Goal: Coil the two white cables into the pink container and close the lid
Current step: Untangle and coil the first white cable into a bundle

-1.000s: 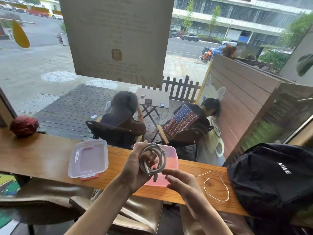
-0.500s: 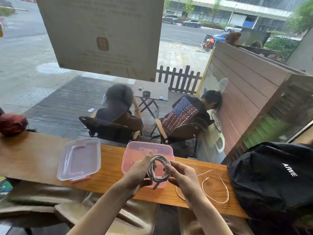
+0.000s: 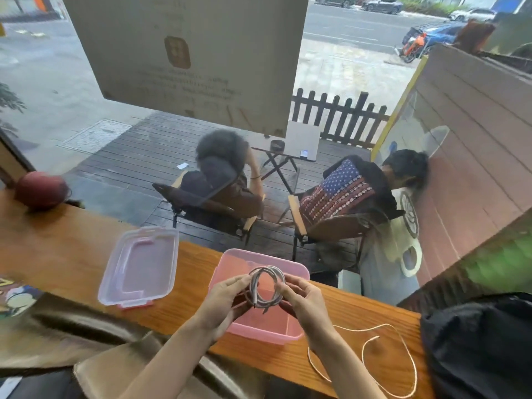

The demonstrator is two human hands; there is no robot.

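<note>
Head view: hands hold coiled cable (image 3: 266, 287) above pink container (image 3: 290, 334).

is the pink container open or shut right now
Open. The pink container has no lid on it; its clear lid lies apart on the wooden counter to its left.

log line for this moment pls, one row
phase: first cable coiled | both hands: left hand and right hand hold coil over pink container | second cable: loose on counter | lid: off
</note>
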